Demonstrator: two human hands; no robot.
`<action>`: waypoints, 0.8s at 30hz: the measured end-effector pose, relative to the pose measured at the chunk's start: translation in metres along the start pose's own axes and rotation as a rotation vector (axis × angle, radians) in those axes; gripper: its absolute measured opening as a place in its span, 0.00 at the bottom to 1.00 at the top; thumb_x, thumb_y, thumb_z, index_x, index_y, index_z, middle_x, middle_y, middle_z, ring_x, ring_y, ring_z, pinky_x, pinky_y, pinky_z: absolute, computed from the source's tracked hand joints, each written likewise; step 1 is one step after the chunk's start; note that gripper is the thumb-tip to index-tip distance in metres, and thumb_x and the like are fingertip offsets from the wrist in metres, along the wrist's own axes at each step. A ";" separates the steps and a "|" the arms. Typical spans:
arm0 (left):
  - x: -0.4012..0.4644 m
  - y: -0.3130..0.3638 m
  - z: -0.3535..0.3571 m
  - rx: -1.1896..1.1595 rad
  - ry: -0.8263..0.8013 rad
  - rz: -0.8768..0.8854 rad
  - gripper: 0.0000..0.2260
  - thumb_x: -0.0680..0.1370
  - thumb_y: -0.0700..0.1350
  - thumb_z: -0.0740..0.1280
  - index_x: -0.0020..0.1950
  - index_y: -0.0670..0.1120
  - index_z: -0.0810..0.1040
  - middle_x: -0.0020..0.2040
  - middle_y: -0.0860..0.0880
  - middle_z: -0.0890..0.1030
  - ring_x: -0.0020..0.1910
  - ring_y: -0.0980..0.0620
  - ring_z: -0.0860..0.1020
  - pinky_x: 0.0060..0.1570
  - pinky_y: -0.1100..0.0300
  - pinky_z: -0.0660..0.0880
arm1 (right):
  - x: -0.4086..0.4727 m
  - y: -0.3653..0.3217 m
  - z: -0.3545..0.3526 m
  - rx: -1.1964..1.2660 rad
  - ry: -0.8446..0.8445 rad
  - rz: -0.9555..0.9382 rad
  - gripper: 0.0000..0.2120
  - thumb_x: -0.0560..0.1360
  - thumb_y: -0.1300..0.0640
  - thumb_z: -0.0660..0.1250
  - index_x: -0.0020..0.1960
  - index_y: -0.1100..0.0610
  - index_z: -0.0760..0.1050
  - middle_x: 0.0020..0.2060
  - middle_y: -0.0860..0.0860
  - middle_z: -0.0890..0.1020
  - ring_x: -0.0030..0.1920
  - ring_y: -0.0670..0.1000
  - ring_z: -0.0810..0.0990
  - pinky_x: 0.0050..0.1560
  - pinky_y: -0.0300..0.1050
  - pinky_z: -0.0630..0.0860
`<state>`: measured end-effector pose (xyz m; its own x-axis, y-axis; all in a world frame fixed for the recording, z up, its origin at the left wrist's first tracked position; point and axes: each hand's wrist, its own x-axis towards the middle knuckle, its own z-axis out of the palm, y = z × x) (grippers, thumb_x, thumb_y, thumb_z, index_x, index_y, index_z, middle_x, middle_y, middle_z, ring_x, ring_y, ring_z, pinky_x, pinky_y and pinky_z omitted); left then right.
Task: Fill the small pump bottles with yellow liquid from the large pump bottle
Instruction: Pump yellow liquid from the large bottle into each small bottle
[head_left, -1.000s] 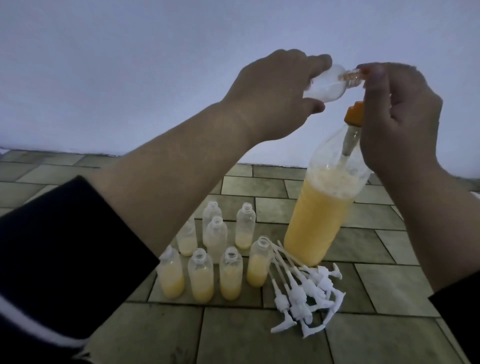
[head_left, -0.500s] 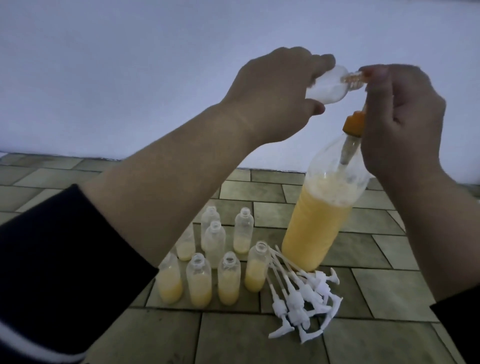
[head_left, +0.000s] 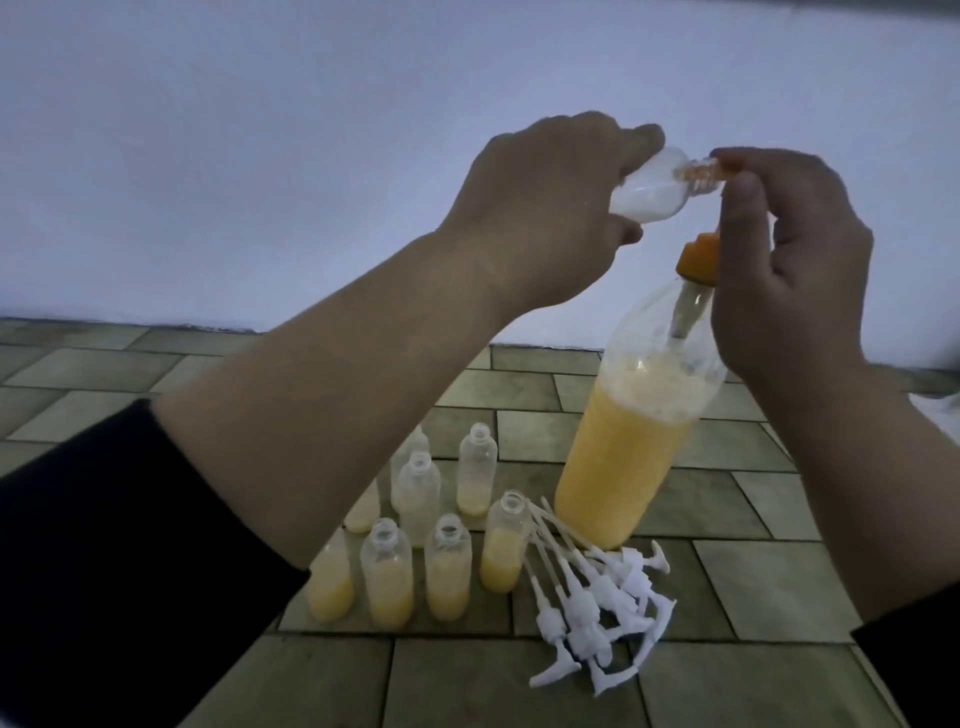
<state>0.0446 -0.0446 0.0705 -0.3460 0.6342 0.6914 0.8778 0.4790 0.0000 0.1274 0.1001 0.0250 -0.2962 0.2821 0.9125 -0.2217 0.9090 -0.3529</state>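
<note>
Filling step in hand, judging by the pose. Left hand (head_left: 540, 208) has its fingers curled round a small clear plastic bottle (head_left: 288, 189), tipped on its side, threaded neck pointing toward the right hand (head_left: 789, 260). Right fingers are bunched on the orange pump head (head_left: 698, 257) of the large clear plastic bottle (head_left: 623, 441) of opaque yellow liquid, froth at its waterline; nozzle tip sits at the small bottle's mouth. Next move likely calls for a steady press while keeping mouth and nozzle aligned. Well below the fingers, on the tiled floor (head_left: 779, 587): a cluster of open small bottles (head_left: 447, 577), smooth and cylindrical, some part-filled, and beside them a heap of white plastic pump tops (head_left: 602, 603) with long dip tubes.
</note>
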 end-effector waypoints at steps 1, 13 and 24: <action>-0.001 0.001 0.003 -0.012 0.000 -0.001 0.16 0.77 0.52 0.64 0.63 0.52 0.70 0.56 0.51 0.77 0.50 0.50 0.73 0.45 0.56 0.68 | -0.003 0.001 0.002 -0.021 0.013 -0.011 0.17 0.80 0.53 0.55 0.58 0.60 0.77 0.51 0.43 0.74 0.54 0.40 0.72 0.61 0.50 0.71; 0.001 -0.004 -0.006 -0.008 -0.023 -0.001 0.14 0.76 0.51 0.65 0.61 0.52 0.71 0.52 0.52 0.76 0.48 0.51 0.72 0.43 0.57 0.66 | -0.002 -0.009 0.005 -0.035 0.018 -0.012 0.19 0.80 0.50 0.54 0.58 0.60 0.77 0.51 0.48 0.77 0.53 0.38 0.70 0.64 0.46 0.69; -0.001 -0.006 0.004 -0.080 -0.084 -0.065 0.15 0.76 0.52 0.66 0.62 0.53 0.71 0.54 0.52 0.77 0.48 0.52 0.72 0.49 0.55 0.71 | -0.004 -0.004 0.011 -0.080 -0.029 0.029 0.20 0.79 0.49 0.53 0.59 0.60 0.76 0.54 0.55 0.79 0.52 0.42 0.71 0.49 0.22 0.62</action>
<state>0.0384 -0.0461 0.0670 -0.4263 0.6541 0.6248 0.8754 0.4724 0.1027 0.1193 0.0917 0.0208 -0.3285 0.3006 0.8954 -0.1381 0.9225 -0.3603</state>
